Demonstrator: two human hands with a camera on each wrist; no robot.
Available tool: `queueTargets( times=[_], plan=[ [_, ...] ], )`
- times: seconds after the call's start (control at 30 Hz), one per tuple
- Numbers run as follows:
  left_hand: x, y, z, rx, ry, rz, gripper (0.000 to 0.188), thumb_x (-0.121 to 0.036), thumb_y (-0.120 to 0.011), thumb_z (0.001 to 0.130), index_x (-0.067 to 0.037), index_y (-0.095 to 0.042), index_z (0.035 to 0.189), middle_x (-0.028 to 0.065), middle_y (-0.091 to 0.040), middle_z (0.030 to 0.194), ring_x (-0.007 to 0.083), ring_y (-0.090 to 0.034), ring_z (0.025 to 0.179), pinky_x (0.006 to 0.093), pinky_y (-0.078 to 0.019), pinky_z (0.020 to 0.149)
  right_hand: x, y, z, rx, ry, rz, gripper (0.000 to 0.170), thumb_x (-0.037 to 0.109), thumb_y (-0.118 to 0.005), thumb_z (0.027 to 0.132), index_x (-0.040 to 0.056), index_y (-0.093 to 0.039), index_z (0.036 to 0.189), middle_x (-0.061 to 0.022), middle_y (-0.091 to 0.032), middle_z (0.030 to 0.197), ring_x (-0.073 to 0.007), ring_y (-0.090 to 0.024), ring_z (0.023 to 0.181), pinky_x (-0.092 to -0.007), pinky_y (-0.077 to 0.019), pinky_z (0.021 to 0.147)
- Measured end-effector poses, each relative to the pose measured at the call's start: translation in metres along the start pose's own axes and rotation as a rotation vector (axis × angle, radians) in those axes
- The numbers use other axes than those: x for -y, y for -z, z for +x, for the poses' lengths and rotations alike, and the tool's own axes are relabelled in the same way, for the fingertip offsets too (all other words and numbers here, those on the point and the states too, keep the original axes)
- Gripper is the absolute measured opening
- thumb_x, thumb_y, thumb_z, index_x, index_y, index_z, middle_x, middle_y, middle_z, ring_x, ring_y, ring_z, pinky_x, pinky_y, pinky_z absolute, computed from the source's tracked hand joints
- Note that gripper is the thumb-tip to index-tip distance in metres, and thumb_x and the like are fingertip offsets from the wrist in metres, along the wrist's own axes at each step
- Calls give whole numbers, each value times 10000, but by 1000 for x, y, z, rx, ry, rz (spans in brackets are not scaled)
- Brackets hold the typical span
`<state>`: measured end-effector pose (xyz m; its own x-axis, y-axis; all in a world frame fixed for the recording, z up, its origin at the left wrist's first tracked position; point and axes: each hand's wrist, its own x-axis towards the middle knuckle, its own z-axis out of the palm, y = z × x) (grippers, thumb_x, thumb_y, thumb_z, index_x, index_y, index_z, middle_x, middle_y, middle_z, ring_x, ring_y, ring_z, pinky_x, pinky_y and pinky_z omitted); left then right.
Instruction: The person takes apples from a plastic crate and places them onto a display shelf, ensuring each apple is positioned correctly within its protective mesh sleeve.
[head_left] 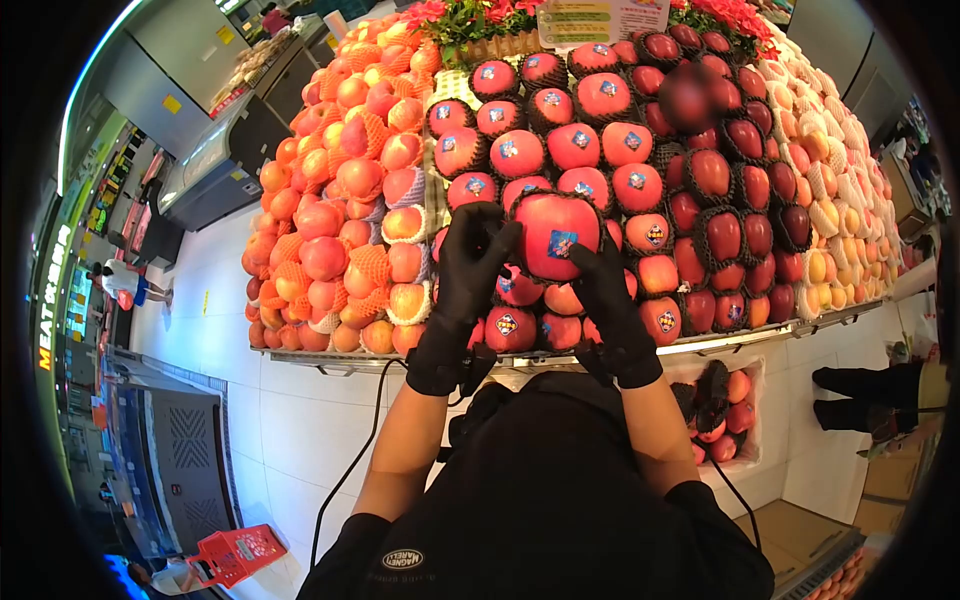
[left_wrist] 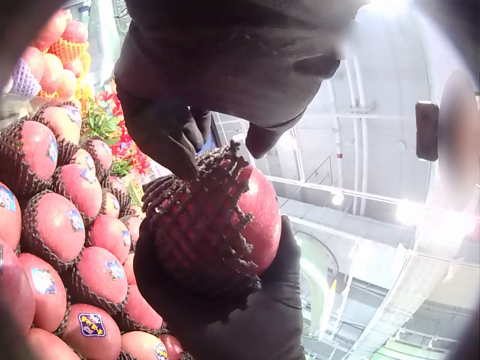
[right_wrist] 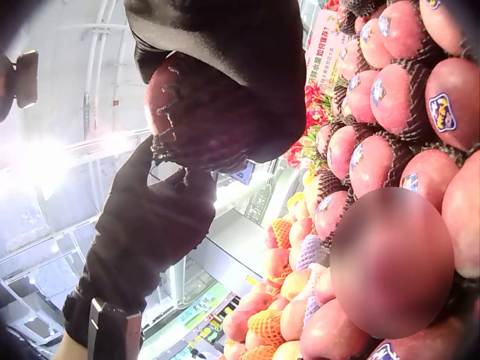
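Observation:
A large red apple [head_left: 556, 232] with a blue sticker and a black foam net is held up over the display. My right hand [head_left: 607, 300], in a black glove, grips it from the right and below; in the right wrist view this hand [right_wrist: 225, 67] curls round the netted apple [right_wrist: 202, 120]. My left hand [head_left: 468, 262], gloved too, pinches the net's edge on the left side with thumb and fingertips. The left wrist view shows the left hand [left_wrist: 225, 67] above the apple [left_wrist: 262, 221], its fingertips at the net [left_wrist: 199, 225].
Rows of netted, stickered apples [head_left: 517, 153] lie under and beyond the hands. Orange-netted fruit [head_left: 322, 257] is piled left, pale-netted fruit [head_left: 835, 170] right. Red flowers [head_left: 500, 18] and a sign [head_left: 600, 20] stand at the back. A crate of apples [head_left: 755, 400] sits on the floor.

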<state>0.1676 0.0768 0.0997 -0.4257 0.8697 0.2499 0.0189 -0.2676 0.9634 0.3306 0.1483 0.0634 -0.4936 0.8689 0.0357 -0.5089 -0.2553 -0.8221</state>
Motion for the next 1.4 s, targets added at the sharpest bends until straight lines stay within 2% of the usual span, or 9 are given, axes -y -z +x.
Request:
queueTargets(
  times=[0.27, 0.37, 0.57, 0.67, 0.77, 0.87, 0.97, 1.07, 1.4],
  plan=[
    [5, 1, 16, 25, -97, 116, 189, -123, -615, 926, 5, -632, 1064, 45, -656, 998, 115, -600, 834, 254, -487, 747, 7, -4, -3, 93, 5, -131, 707, 23, -693, 765, 45, -380, 1398, -112, -502, 1306, -216, -504, 1205, -358, -479, 971],
    [0, -8, 10, -81, 13, 121, 177, -138, -600, 934, 17, -633, 1011, 65, -666, 949, 137, -599, 836, 276, -482, 754, 15, -9, -8, 77, 17, -170, 726, 28, -715, 754, 55, -382, 1399, -107, -497, 1309, -216, -497, 1211, -358, -474, 977],
    [5, -18, 6, -256, -379, 581, 142, -121, -547, 946, 15, -590, 945, 119, -613, 847, 200, -593, 803, 321, -472, 729, 15, -21, -13, 13, 13, -157, 734, 40, -740, 740, 60, -390, 1385, -106, -493, 1308, -221, -488, 1218, -368, -454, 1001],
    [5, -18, 5, -235, -443, 615, 137, -127, -529, 955, -1, -577, 977, 121, -595, 836, 220, -585, 784, 335, -470, 726, -7, -3, 1, 52, 96, -176, 728, 48, -750, 732, 55, -398, 1369, -104, -491, 1306, -223, -486, 1218, -373, -448, 1006],
    [-2, -8, 7, -117, -431, 656, 170, -140, -556, 946, -12, -580, 1056, 89, -605, 875, 211, -587, 797, 340, -469, 736, -4, -1, 3, 107, 157, -194, 737, 52, -760, 722, 51, -398, 1364, -106, -486, 1311, -225, -482, 1219, -375, -447, 1009],
    [-18, -10, 7, -80, -227, 464, 198, -144, -584, 935, -27, -605, 1094, 53, -620, 950, 193, -599, 850, 336, -473, 774, 1, -1, 1, 104, 209, -300, 767, 57, -776, 709, 47, -387, 1370, -113, -480, 1318, -225, -478, 1225, -375, -445, 1013],
    [-13, -4, 12, 71, -302, 364, 250, -138, -611, 918, -35, -618, 1146, 42, -628, 1070, 163, -604, 933, 315, -474, 837, 0, -2, 2, 124, 241, -364, 795, 58, -793, 692, 45, -383, 1373, -114, -481, 1318, -222, -476, 1228, -372, -443, 1016],
    [-12, -4, 11, 170, -202, 282, 269, -136, -625, 909, -37, -625, 1159, 64, -635, 1118, 140, -596, 988, 293, -467, 884, -3, -3, 2, 164, 261, -383, 819, 56, -811, 673, 43, -383, 1372, -110, -486, 1316, -216, -476, 1228, -367, -441, 1019],
    [-19, 4, 14, 247, -32, 304, 207, -189, -698, 851, -21, -641, 957, 24, -633, 925, 105, -575, 829, 285, -468, 818, -5, -8, -2, 215, 231, -425, 940, 76, -848, 628, 38, -315, 1402, -106, -497, 1298, -206, -480, 1216, -363, -441, 1009]
  ],
)
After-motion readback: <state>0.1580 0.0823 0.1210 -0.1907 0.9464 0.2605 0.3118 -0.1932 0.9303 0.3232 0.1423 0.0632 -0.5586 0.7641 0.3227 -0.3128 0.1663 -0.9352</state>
